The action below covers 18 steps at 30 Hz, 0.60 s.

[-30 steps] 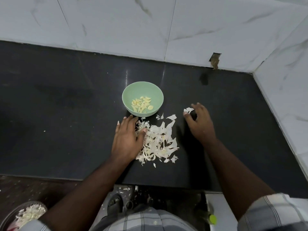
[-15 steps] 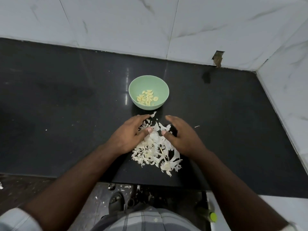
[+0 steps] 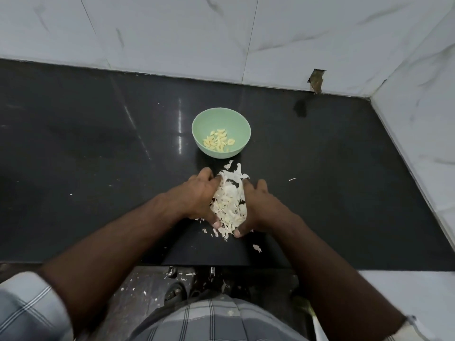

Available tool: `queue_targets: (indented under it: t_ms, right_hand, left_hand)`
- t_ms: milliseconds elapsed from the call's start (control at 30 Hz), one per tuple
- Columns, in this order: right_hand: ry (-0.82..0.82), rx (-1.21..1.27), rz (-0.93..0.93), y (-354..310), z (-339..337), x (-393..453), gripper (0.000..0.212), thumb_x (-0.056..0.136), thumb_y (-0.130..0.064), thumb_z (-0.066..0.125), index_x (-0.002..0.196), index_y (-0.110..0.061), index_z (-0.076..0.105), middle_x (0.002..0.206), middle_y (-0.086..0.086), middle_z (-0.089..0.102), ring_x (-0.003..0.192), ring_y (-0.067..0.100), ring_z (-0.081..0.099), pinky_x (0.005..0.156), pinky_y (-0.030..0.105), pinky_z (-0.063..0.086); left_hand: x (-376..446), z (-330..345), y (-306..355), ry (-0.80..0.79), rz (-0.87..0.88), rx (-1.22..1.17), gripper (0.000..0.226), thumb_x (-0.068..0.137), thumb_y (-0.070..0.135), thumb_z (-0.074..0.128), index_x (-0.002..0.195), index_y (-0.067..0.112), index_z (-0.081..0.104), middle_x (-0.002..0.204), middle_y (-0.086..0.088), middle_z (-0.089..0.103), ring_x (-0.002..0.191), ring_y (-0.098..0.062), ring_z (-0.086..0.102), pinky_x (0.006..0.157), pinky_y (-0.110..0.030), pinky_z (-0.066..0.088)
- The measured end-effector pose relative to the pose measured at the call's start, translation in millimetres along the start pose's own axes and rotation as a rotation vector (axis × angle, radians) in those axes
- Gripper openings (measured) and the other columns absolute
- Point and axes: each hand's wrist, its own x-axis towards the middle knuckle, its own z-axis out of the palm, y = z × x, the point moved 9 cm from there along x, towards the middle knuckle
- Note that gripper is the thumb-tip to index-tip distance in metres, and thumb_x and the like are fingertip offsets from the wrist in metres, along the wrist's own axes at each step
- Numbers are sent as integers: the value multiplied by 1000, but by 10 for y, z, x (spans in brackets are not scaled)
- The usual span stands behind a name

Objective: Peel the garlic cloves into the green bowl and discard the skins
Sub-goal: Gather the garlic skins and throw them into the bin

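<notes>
Both hands cup the skins (image 3: 230, 205) between them, left hand (image 3: 199, 196) and right hand (image 3: 258, 207) equally close; heap runs near-to-far, green bowl (image 3: 236, 124) just beyond.

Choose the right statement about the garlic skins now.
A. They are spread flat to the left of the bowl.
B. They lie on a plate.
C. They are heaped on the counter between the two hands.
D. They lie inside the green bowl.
C: the garlic skins are heaped on the counter, the left hand and right hand cupping them on either side; the green bowl holds only peeled cloves.
</notes>
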Motion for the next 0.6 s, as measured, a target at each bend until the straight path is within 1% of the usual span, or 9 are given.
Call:
queue_targets:
  t_ms: [67, 133, 233, 300, 367, 433, 467, 533, 600]
  right_hand:
    - [-4, -5, -26, -87, -40, 25, 134, 55, -37, 96, 155, -16, 10, 149, 14, 17, 132, 38, 43, 102, 41, 44]
    - [-6, 28, -47, -125, -36, 54, 134, 55, -35, 96, 156, -18, 8, 148, 12, 17, 134, 35, 42, 102, 39, 43]
    - [-2, 129, -110, -217, -9, 66, 139, 58, -30, 95, 158, -24, -2, 151, 9, 16, 135, 31, 40, 103, 36, 41]
    - [21, 192, -142, -265, -22, 77, 135, 59, -27, 95, 158, -27, 3, 150, 8, 19, 134, 28, 40, 103, 34, 41]
    - [45, 266, -167, -300, -23, 113, 125, 59, -28, 94, 156, -29, 15, 145, 5, 30, 129, 22, 43, 103, 32, 42]
    - [73, 412, -199, -288, -24, 161, 112, 56, -27, 93, 150, -27, 33, 135, 2, 47, 122, 19, 52, 103, 38, 47]
    - [84, 507, -211, -266, -22, 186, 104, 56, -23, 92, 146, -24, 40, 128, 0, 55, 117, 19, 57, 100, 41, 50]
    - [69, 676, -207, -244, -14, 176, 84, 68, -8, 87, 141, -19, 48, 116, -2, 64, 106, 15, 64, 91, 35, 55]
    - [64, 822, -215, -255, -19, 155, 68, 79, -1, 78, 139, -15, 51, 116, 5, 66, 97, 13, 67, 78, 26, 56]
  left_hand:
    - [-2, -21, 14, 14, 5, -30, 117, 59, 57, 90, 151, 17, 30, 140, -3, 28, 128, -27, 42, 105, -44, 47]
    - [-6, -28, -8, 30, 7, -57, 103, 60, 54, 90, 143, 20, 40, 133, -2, 33, 121, -25, 47, 100, -44, 50]
    - [-29, -14, -7, 59, 28, -128, 75, 65, 48, 88, 127, 25, 51, 120, 2, 36, 105, -18, 54, 92, -34, 53]
    - [-44, -14, 22, 89, 53, -168, 53, 72, 44, 82, 114, 26, 55, 112, 4, 37, 98, -13, 55, 85, -28, 52]
    - [-48, -31, 26, 122, 59, -186, 37, 78, 40, 77, 100, 28, 51, 104, 4, 40, 95, -11, 51, 80, -25, 47]
    - [-47, -55, 30, 151, 59, -192, 30, 81, 38, 72, 92, 31, 46, 97, 4, 44, 95, -12, 52, 77, -24, 43]
    - [-48, -74, 34, 168, 54, -193, 26, 83, 35, 71, 90, 31, 46, 94, 4, 46, 93, -13, 53, 74, -23, 41]
    - [-50, -101, 50, 203, 37, -185, 17, 86, 30, 68, 89, 28, 51, 91, 3, 50, 87, -15, 57, 69, -23, 39]
    - [-46, -113, 73, 223, 27, -183, 11, 88, 27, 65, 89, 28, 54, 92, 1, 56, 83, -14, 58, 68, -23, 40]
